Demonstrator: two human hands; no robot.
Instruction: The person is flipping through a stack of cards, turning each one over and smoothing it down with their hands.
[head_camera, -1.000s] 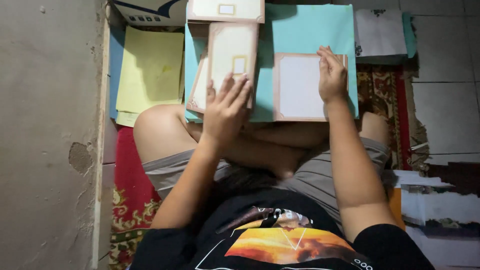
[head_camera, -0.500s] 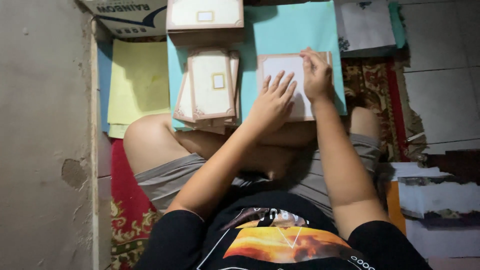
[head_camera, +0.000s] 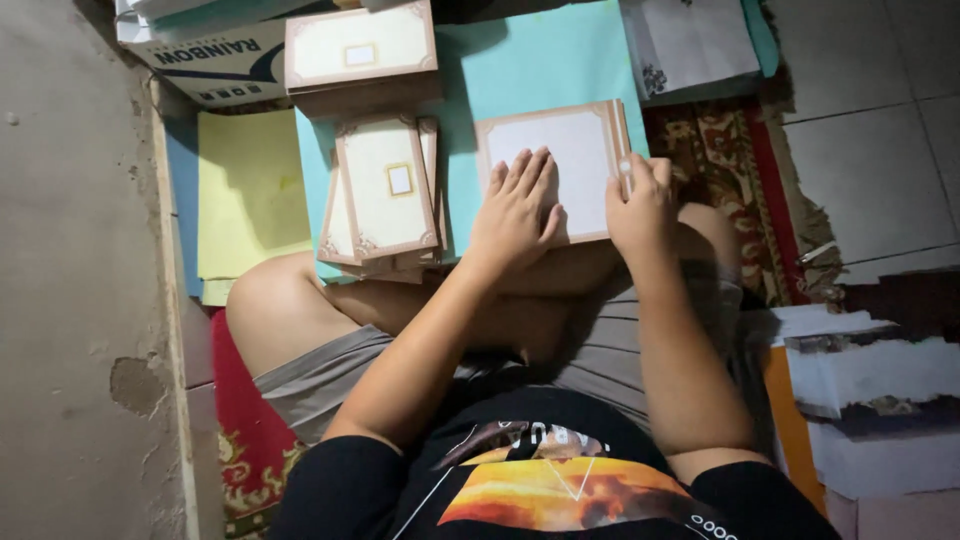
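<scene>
A cream card with a brown ornate border (head_camera: 570, 160) lies on a teal sheet (head_camera: 520, 70) in front of my crossed legs. My left hand (head_camera: 515, 215) rests flat on the card's lower left part, fingers spread. My right hand (head_camera: 640, 200) pinches the card's right edge, where several layers show. To the left lies a loose pile of similar bordered cards (head_camera: 385, 195), each with a small square frame in the middle.
Another stack of bordered cards (head_camera: 360, 50) sits on a cardboard box (head_camera: 215, 65) at the top left. Yellow sheets (head_camera: 245, 190) lie beside the concrete wall (head_camera: 80, 280). White papers (head_camera: 690, 40) are at the top right, torn cartons (head_camera: 870, 390) at the right, patterned rug (head_camera: 725, 170) under me.
My left hand left the pile of cards and moved right onto the card that my right hand holds. The view shifted slightly.
</scene>
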